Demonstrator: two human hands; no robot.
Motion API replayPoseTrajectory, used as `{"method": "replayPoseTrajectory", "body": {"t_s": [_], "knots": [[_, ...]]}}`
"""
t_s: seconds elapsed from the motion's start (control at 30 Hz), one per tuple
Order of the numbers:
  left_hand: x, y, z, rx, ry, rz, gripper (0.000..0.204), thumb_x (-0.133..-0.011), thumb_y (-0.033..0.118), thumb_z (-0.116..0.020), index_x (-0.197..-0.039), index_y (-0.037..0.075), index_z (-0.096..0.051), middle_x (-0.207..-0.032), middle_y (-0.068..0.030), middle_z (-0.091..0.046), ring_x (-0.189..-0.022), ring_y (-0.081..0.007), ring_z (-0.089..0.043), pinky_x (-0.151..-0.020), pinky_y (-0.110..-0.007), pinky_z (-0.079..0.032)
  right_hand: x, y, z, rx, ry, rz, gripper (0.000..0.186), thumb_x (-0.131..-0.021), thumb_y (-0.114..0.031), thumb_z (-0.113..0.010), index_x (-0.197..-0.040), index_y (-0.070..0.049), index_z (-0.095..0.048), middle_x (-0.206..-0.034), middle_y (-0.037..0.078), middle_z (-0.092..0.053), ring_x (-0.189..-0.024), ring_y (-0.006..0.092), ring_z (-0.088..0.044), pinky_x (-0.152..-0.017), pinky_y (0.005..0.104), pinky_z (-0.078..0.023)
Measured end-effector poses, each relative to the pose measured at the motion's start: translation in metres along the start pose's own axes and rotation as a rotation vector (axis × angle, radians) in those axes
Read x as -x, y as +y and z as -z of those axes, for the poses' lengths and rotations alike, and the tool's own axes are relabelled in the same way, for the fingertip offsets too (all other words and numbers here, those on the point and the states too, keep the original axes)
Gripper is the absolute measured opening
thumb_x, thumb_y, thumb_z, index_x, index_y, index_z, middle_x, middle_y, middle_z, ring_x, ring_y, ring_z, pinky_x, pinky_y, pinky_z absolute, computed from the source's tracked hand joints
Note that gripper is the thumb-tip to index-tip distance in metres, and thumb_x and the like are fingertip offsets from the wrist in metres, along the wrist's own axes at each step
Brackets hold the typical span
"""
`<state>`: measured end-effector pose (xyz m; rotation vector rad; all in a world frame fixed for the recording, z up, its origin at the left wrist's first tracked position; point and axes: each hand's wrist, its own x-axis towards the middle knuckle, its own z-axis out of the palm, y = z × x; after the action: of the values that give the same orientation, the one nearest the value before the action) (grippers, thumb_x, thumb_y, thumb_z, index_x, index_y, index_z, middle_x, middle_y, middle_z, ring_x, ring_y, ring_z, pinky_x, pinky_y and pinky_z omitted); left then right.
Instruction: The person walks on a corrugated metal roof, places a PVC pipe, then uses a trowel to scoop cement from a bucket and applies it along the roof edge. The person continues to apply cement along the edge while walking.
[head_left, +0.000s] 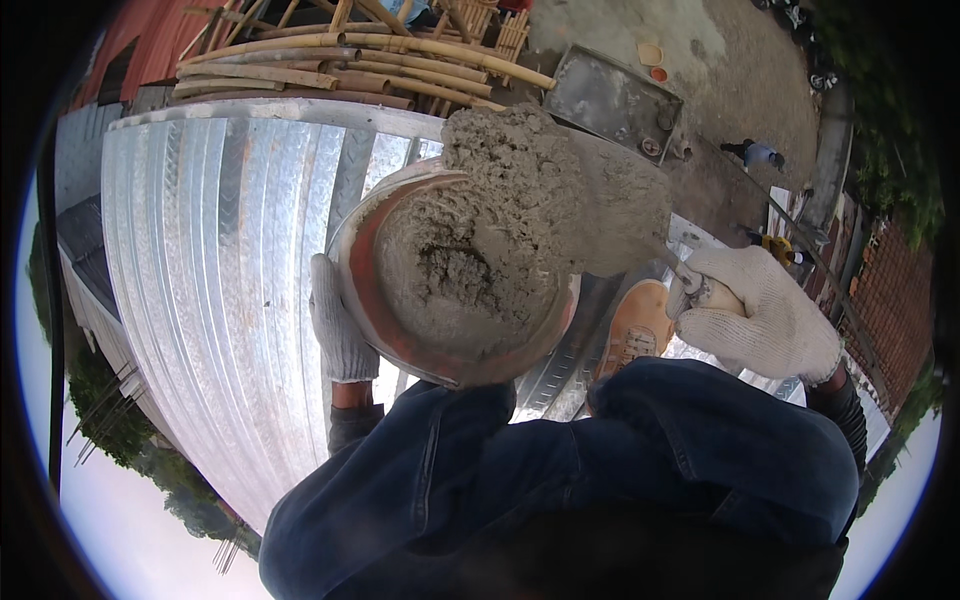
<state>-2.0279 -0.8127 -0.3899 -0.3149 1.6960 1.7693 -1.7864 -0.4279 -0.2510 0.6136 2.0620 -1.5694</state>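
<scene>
A bucket (pixel 365 290) with an orange inner band sits between my knees, with grey wet mortar (pixel 450 250) inside. My left hand (pixel 340 320), in a white knitted glove, grips the bucket's left side, its fingers partly hidden. My right hand (pixel 750 310), gloved alike, is closed on the handle of a trowel (pixel 620 210). The wide blade is coated with mortar, and a heap of mortar on it reaches over the bucket's upper right rim. My brown shoe (pixel 637 330) shows below the trowel, near my right hand.
Corrugated metal sheets (pixel 200 250) spread beneath me, with bamboo poles (pixel 350 70) beyond their edge. Further down at the upper right are a mixing trough (pixel 610 95), a small orange container (pixel 657 74) and a bent-over person (pixel 760 155). A thin dark bar (pixel 845 310) runs along the right.
</scene>
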Motion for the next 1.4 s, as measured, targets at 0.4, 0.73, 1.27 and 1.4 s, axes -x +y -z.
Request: {"method": "replayPoseTrajectory", "body": {"t_s": [0.4, 0.73, 1.27, 1.4], "knots": [[0.001, -0.007, -0.008, 0.057, 0.022, -0.008, 0.07, -0.116, 0.061, -0.04, -0.149, 0.001, -0.058, -0.146, -0.0125, -0.064, -0.132, -0.0251, -0.061, -0.116, -0.04, -0.048, -0.114, 0.101, -0.06, 0.514, 0.341, 0.162, 0.025, -0.095, -0.025, -0.073, -0.103, -0.002, -0.065, -0.081, 0.02, -0.069, -0.074, 0.039, -0.073, -0.069, 0.0477, -0.059], [0.002, -0.008, 0.0, -0.036, 0.132, 0.008, 0.074, -0.117, 0.06, -0.038, -0.156, -0.002, -0.051, -0.153, -0.0155, -0.058, -0.14, -0.0281, -0.054, -0.123, -0.042, -0.039, -0.121, 0.075, -0.101, 0.859, 0.254, 0.107, 0.033, -0.081, -0.009, -0.077, -0.107, 0.002, -0.06, -0.089, 0.012, -0.068, -0.073, 0.0252, -0.077, -0.058, 0.0357, -0.061], [0.0, -0.009, -0.001, -0.004, 0.114, 0.017, 0.076, -0.118, 0.062, -0.031, -0.157, 0.0, -0.05, -0.155, -0.0141, -0.056, -0.14, -0.0283, -0.052, -0.123, -0.044, -0.038, -0.138, 0.093, -0.027, 0.646, 0.234, 0.292, 0.041, -0.091, -0.015, -0.072, -0.131, -0.008, -0.067, -0.112, 0.013, -0.073, -0.105, 0.0301, -0.074, -0.083, 0.044, -0.059], [0.0, -0.01, 0.015, -0.046, 0.107, -0.008, 0.074, -0.119, 0.06, -0.029, -0.156, 0.0, -0.05, -0.155, -0.0146, -0.055, -0.141, -0.0281, -0.052, -0.124, -0.045, -0.037, -0.142, 0.107, -0.041, 0.513, 0.196, 0.267, 0.028, -0.095, -0.011, -0.067, -0.122, -0.01, -0.069, -0.108, 0.013, -0.074, -0.087, 0.0366, -0.074, -0.075, 0.0466, -0.059]]}}
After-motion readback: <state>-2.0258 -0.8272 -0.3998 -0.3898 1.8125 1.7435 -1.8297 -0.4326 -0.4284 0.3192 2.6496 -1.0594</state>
